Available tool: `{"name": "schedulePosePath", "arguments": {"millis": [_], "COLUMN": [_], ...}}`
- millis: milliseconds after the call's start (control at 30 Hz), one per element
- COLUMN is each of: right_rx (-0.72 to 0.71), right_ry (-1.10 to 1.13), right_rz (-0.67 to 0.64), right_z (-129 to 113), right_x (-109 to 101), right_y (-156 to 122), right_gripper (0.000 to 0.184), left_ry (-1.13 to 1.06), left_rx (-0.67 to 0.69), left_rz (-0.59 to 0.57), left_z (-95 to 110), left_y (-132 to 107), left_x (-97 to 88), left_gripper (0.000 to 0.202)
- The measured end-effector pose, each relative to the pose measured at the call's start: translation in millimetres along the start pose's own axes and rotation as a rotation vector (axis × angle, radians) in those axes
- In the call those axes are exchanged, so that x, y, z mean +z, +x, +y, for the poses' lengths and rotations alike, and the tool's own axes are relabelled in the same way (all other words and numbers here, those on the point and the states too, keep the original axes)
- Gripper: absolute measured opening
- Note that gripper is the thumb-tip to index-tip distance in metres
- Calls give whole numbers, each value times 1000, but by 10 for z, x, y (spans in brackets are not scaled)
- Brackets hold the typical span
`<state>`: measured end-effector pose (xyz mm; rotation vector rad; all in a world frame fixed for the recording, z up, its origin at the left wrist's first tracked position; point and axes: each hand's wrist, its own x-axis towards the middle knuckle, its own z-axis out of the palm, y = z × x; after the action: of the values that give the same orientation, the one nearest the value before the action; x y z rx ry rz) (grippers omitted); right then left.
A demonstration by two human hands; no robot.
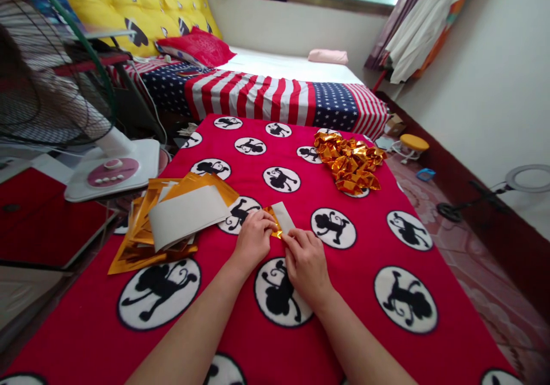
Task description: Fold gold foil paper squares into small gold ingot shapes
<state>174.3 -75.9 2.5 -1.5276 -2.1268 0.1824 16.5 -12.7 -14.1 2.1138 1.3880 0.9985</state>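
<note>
A small sheet of gold foil paper (283,216) with a pale grey back lies partly folded on the red cloth, its gold face showing between my hands. My left hand (254,239) has its curled fingers on the sheet's left edge. On the near right edge, my right hand (307,262) pinches the paper with thumb and fingers; parts of both grips are hidden. Left of my hands is a loose stack of gold foil sheets (189,216), the top one grey side up. A heap of folded gold foil pieces (350,161) sits at the far right of the cloth.
The red cloth (356,333) with monkey prints covers the surface under my hands. A white fan (116,167) stands at the left, near a red panel (38,219). Beyond is a bed (275,98); a yellow stool (413,142) and a ring light (526,179) are at right.
</note>
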Motion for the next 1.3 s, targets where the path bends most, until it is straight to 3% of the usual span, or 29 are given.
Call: {"name": "schedulePosePath", "arguments": {"millis": [233, 433, 633, 833, 1000, 1167, 1300], "right_rx": [23, 182, 229, 240, 238, 234, 155], "right_ry": [68, 185, 237, 320, 360, 447, 453], "right_rz": [37, 274, 224, 217, 200, 194, 176], "right_z": [21, 138, 187, 177, 211, 267, 276], "right_x": [16, 75, 87, 45, 71, 92, 58], "right_y": [-17, -7, 17, 11, -6, 28, 97], "right_gripper": [28, 40, 45, 39, 37, 30, 23], "left_ry": [-31, -45, -21, 210, 94, -61, -54], "left_rx": [18, 19, 81, 93, 43, 79, 124], "left_rz": [-5, 38, 25, 56, -4, -70, -78], "left_z": [-11, 31, 41, 132, 120, 84, 68], "left_y": [3, -18, -24, -29, -49, 32, 108], "left_x": [-11, -29, -28, -47, -2, 8, -28], "left_gripper": [30, 11, 15, 18, 8, 15, 17]}}
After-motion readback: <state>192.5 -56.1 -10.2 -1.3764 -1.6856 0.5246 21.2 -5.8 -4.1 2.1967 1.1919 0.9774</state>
